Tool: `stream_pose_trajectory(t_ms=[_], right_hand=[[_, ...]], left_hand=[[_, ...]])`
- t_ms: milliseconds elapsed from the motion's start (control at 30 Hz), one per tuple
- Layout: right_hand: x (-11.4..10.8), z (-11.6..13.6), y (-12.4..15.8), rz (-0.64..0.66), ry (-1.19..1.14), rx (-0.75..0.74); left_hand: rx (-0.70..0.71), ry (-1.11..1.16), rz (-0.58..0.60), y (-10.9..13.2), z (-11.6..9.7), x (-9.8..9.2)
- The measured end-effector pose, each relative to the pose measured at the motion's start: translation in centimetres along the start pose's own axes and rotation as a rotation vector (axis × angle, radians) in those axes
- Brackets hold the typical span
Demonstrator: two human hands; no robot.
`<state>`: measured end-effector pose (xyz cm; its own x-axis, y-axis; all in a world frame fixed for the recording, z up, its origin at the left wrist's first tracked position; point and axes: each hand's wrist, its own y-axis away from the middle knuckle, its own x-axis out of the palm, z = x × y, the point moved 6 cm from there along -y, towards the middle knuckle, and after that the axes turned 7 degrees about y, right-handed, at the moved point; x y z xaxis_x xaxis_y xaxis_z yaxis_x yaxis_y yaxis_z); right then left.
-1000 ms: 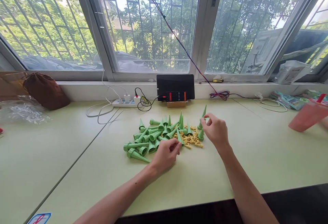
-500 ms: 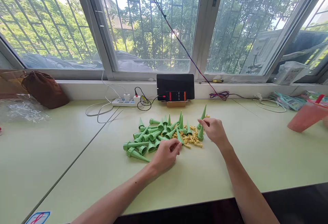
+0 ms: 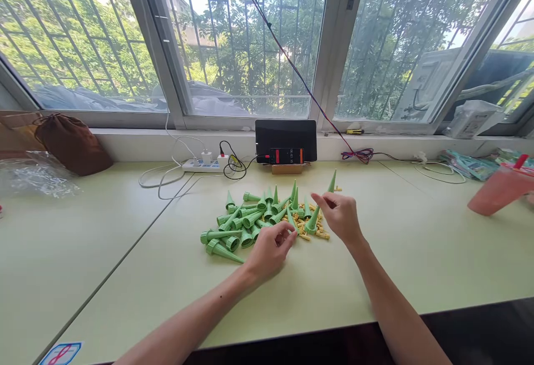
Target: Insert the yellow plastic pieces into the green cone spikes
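Narrow grip of the left hand (image 3: pixel 271 248) is holding one leaning green cone (image 3: pixel 292 222), while the right hand (image 3: pixel 341 216) is pinching a second cone (image 3: pixel 311 225) near its tip. Going left to right, one brown pouch (image 3: pixel 75 143) is resting on the tabletop (image 3: pixel 125 203). One power strip (image 3: pixel 202 166) is lying along the wall. Nearer, a heap of green cones (image 3: pixel 252 218) is spreading out, overlapping too much for an exact count; many are lying sideways, several are pointing up. They are tapering from ridged collars, some showing hollow ends. One phone (image 3: pixel 287 156) is standing before one black tablet (image 3: pixel 286 131). Small yellow pieces (image 3: pixel 322 235) are lying scattered between the hands, too crowded to count. One more cone (image 3: pixel 332 182) is rising behind the right hand, and one pink cup (image 3: pixel 498 190) is standing far right.
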<state>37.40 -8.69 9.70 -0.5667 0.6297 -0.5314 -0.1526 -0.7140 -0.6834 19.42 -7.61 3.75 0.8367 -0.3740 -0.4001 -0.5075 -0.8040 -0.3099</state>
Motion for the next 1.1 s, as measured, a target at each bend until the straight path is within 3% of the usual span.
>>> stream_pose_trajectory(t_ms=[200, 400, 533, 700, 933, 1100], right_hand=[[1.9, 2.3, 0.9, 0.134, -0.160, -0.075], [1.9, 3.7, 1.5, 0.089, -0.252, -0.105], [2.0, 3.4, 1.4, 0.113, -0.256, -0.068], [1.8, 1.1, 0.8, 0.076, -0.110, 0.066], [4.0, -2.4, 1.2, 0.435, 0.251, 0.133], [4.6, -2.7, 1.8, 0.550, 0.306, 0.121]], left_hand=[[0.041, 0.011, 0.005, 0.0, -0.5, -0.2], [0.023, -0.030, 0.067, 0.0, -0.3, 0.3], [0.012, -0.061, 0.033, 0.0, 0.0, 0.2], [-0.046, -0.010, -0.025, -0.2, 0.6, -0.2], [-0.146, 0.158, -0.057, -0.2, 1.3, -0.5], [-0.150, 0.250, -0.076, -0.3, 1.2, -0.5]])
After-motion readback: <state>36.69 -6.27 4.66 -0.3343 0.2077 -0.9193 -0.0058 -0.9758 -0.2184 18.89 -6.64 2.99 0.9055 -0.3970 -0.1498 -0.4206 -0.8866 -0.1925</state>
